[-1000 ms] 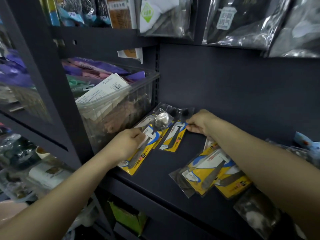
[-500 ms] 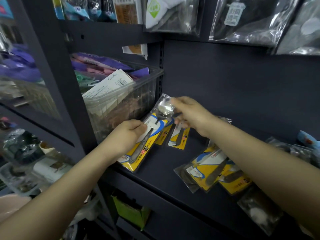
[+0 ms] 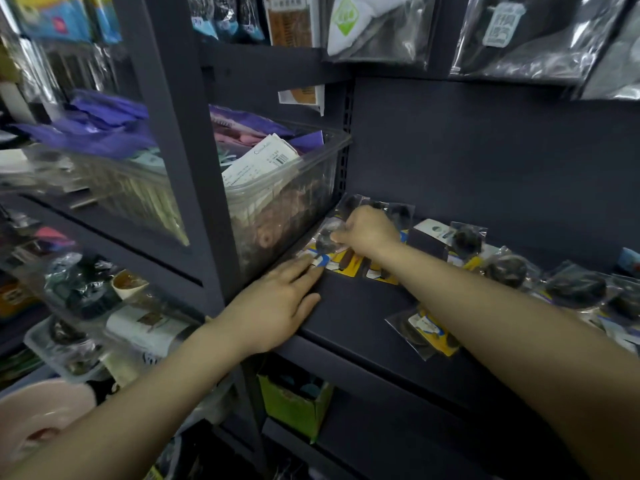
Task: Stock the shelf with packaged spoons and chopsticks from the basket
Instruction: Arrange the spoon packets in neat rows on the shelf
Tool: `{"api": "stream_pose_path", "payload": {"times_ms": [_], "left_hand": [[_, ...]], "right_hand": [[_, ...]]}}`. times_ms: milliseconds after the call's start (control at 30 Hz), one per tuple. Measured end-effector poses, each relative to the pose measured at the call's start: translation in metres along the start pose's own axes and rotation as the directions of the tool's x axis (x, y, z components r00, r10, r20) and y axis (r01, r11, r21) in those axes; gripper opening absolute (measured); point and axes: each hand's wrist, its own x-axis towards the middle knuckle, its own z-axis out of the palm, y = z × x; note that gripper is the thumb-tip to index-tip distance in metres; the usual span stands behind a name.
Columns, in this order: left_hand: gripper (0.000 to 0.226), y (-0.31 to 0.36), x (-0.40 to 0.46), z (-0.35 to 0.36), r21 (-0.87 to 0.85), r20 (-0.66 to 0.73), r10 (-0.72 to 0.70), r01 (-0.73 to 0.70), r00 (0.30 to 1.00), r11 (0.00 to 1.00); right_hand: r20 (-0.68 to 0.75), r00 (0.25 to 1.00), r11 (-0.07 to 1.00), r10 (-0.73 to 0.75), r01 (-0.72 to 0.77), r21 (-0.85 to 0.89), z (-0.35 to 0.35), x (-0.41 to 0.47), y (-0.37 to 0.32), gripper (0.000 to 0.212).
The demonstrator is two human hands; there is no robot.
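Pinching a packaged spoon [image 3: 327, 239] at the shelf [image 3: 349, 317] back, the right hand [image 3: 367, 232] grips firmly (left hand [image 3: 277, 306] flat, fingers straight, pressing the pack's near end).

left hand [image 3: 277, 303] | right hand [image 3: 369, 232] | forearms bare (no sleeves, rings or watch)

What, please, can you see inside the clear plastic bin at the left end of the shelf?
The clear plastic bin holds white barcoded packets on top, purple packets behind, and brownish goods showing dimly through its wall. Its bottom layers are covered.
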Motion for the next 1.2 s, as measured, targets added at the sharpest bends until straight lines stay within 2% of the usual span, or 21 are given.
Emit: {"api": "stream_pose_path", "payload": {"times_ms": [100,200,300,333,400,433,500,567,633,700,767,800,900,1033,1067,1100,1133,1167,1200], "left_hand": [[0.081,0.003,0.004,-0.003,-0.049,-0.028,-0.004,0.003,1.000,0.999],[0.085,0.006,0.009,-0.007,-0.037,-0.049,0.007,-0.009,0.999,0.999],[0.076,0.015,0.015,-0.011,-0.095,-0.113,0.050,-0.061,0.992,0.994],[0.073,0.020,0.019,-0.012,-0.139,-0.121,0.067,-0.083,0.990,0.987],[0.067,0.034,0.027,-0.011,-0.214,-0.138,0.117,-0.145,0.984,0.966],[0.065,0.043,0.031,-0.010,-0.248,-0.145,0.143,-0.176,0.979,0.953],[0.056,0.062,0.038,-0.008,-0.315,-0.146,0.179,-0.217,0.973,0.924],[0.040,0.079,0.045,-0.005,-0.389,-0.123,0.176,-0.211,0.977,0.897],[0.033,0.092,0.052,-0.003,-0.448,-0.078,0.155,-0.173,0.985,0.877],[0.031,0.102,0.059,-0.003,-0.487,-0.040,0.127,-0.130,0.991,0.864],[0.032,0.110,0.066,-0.003,-0.521,-0.028,0.077,-0.080,0.997,0.850],[0.036,0.113,0.068,-0.003,-0.527,-0.033,0.042,-0.053,0.999,0.848],[0.044,0.118,0.072,-0.006,-0.509,-0.082,-0.037,-0.010,0.996,0.861],[0.020,0.122,0.063,-0.011,-0.587,-0.135,-0.124,0.021,0.983,0.809],[0.015,0.120,0.058,-0.013,-0.606,-0.151,-0.157,0.034,0.976,0.794],[0.013,0.116,0.053,-0.013,-0.621,-0.165,-0.192,0.049,0.967,0.782],[0.011,0.111,0.047,-0.014,-0.631,-0.174,-0.225,0.067,0.959,0.773],[0.009,0.104,0.040,-0.014,-0.625,-0.174,-0.256,0.094,0.951,0.775],[0.008,0.097,0.034,-0.014,-0.603,-0.171,-0.285,0.129,0.943,0.787]], "right_hand": [[-0.050,0.991,0.992,-0.124,0.125,0.019,-0.017,-0.015,0.006,0.025],[0.009,0.971,0.968,-0.238,0.236,0.085,-0.048,-0.042,0.024,0.018],[0.057,0.969,0.961,-0.242,0.247,-0.123,-0.076,-0.063,0.063,0.024],[0.028,0.983,0.959,-0.183,0.185,-0.214,-0.082,-0.066,0.080,0.030],[-0.099,0.994,0.944,0.048,-0.077,-0.321,-0.087,-0.075,0.110,0.047],[-0.167,0.972,0.917,0.163,-0.212,-0.338,-0.088,-0.080,0.121,0.055],[-0.233,0.938,0.893,0.256,-0.322,-0.315,-0.090,-0.089,0.137,0.057],[-0.259,0.932,0.923,0.253,-0.313,-0.224,-0.093,-0.093,0.146,0.046],[-0.285,0.916,0.943,0.281,-0.318,-0.093,-0.097,-0.093,0.152,0.035],[-0.251,0.910,0.940,0.329,-0.289,0.184,-0.101,-0.093,0.152,0.023],[-0.218,0.918,0.856,0.332,-0.196,0.479,-0.109,-0.097,0.145,0.010],[-0.203,0.925,0.804,0.320,-0.152,0.575,-0.113,-0.098,0.140,0.010],[-0.192,0.957,0.676,0.218,-0.006,0.737,-0.123,-0.096,0.126,0.018],[-0.179,0.975,0.514,0.132,0.087,0.853,-0.130,-0.089,0.111,0.017],[-0.147,0.986,0.512,0.078,0.087,0.855,-0.130,-0.089,0.109,0.016],[-0.095,0.995,0.570,0.016,0.069,0.819,-0.128,-0.087,0.110,0.013],[-0.020,0.999,0.680,-0.046,0.046,0.732,-0.125,-0.088,0.111,0.005],[0.073,0.992,0.796,-0.100,0.036,0.605,-0.120,-0.089,0.112,0.009],[0.172,0.975,0.882,-0.142,0.045,0.469,-0.113,-0.088,0.115,0.022]]}}
